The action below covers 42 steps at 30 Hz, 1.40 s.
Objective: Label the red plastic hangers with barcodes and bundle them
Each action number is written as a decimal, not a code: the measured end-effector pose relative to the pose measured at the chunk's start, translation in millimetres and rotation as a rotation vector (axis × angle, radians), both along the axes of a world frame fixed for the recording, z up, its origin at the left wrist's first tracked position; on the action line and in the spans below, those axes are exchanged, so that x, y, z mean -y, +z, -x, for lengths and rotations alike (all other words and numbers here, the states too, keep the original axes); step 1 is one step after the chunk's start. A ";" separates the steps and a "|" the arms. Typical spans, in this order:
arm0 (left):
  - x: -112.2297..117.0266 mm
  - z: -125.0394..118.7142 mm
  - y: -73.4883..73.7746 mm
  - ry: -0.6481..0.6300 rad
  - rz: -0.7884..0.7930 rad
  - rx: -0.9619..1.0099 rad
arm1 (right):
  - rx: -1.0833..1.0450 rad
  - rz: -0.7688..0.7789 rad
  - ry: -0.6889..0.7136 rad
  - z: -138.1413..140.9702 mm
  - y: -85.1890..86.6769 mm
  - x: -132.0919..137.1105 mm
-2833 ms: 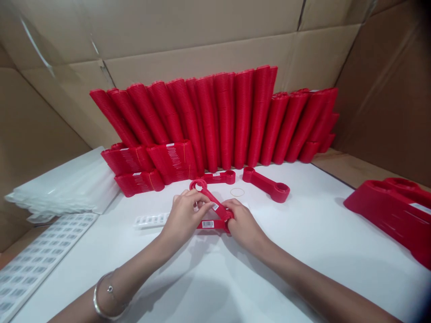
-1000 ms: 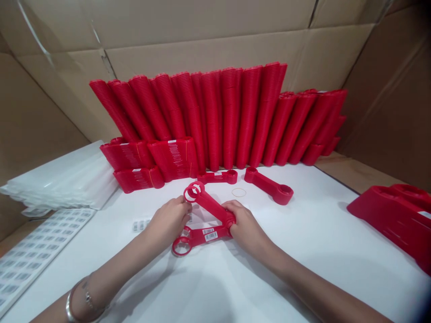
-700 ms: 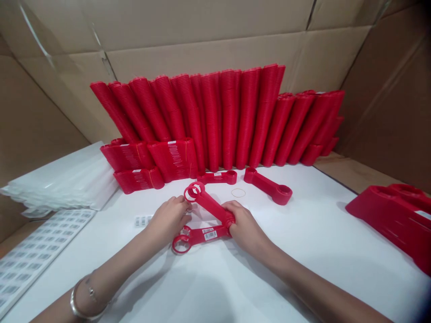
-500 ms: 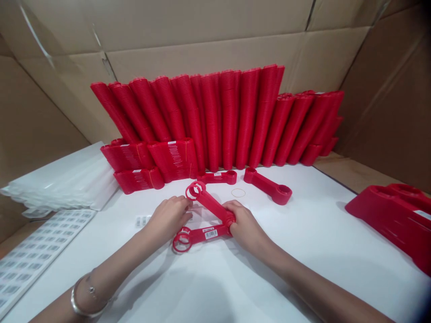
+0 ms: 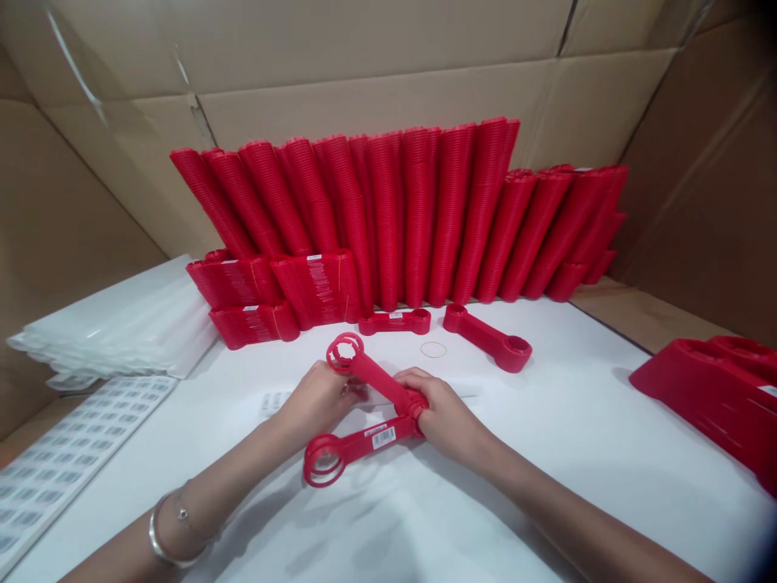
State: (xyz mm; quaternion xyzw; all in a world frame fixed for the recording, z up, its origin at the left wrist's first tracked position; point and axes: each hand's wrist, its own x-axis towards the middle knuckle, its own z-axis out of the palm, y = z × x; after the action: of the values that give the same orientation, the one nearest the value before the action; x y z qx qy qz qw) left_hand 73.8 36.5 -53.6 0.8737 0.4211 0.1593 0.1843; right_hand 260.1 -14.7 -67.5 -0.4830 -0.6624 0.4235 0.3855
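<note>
My right hand (image 5: 442, 411) is closed around the joined ends of a fanned bunch of flat red plastic wrench-shaped pieces (image 5: 376, 379). The upper part points up-left with its ring end raised. The lower part (image 5: 355, 448) lies toward me and carries a white barcode label (image 5: 383, 437). My left hand (image 5: 316, 398) sits between the two parts with fingers curled against the upper one; what they pinch is hidden. A small strip of barcode stickers (image 5: 274, 400) lies just left of that hand on the white table (image 5: 546, 453).
Tall stacks of the same red pieces (image 5: 401, 210) lean on the cardboard wall behind. Banded bundles (image 5: 273, 291) lie at the left. Two loose pieces (image 5: 486, 338), a rubber band (image 5: 433, 349), clear bags (image 5: 121, 324), a sticker sheet (image 5: 66, 453) and a red heap (image 5: 716, 389) surround me.
The lower labelled part has swung toward me, widening the fan. My left hand has slid right, under the upper part. The right hand has kept its grip.
</note>
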 end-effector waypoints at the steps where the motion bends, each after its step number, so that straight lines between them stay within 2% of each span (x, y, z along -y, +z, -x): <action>1: 0.3 -0.9 0.2 0.014 -0.028 -0.021 | -0.017 0.023 -0.007 0.2 0.0 -0.1; 7: -3.0 -2.9 1.1 0.062 -0.080 -0.107 | -0.154 0.193 -0.010 0.6 3.4 -0.7; 10: -7.1 2.0 3.7 0.082 -0.013 -0.110 | -0.161 0.193 -0.027 -0.3 5.0 -0.6; 16: -10.0 11.7 8.6 0.009 0.126 -0.065 | -0.145 0.183 -0.026 -0.2 9.1 0.9; 25: -3.0 5.8 7.3 -0.098 0.036 0.013 | -0.188 0.265 0.054 2.5 13.2 3.9; 31: -6.5 4.0 7.9 -0.044 -0.005 -0.078 | -0.143 0.293 0.011 -1.1 8.7 -0.8; 37: -18.1 24.6 19.5 -0.028 0.129 -0.150 | -0.141 0.316 -0.026 -3.1 13.1 -1.4; 42: -26.3 39.1 23.3 -0.010 0.120 -0.199 | -0.154 0.307 -0.026 -5.1 11.8 -3.4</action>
State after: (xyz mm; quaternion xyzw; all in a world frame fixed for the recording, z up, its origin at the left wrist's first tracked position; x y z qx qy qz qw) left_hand 34.7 62.9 -30.3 0.8747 0.4417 0.0453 0.1945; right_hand 265.1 -11.3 -55.7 -0.5109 -0.5520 0.5504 0.3625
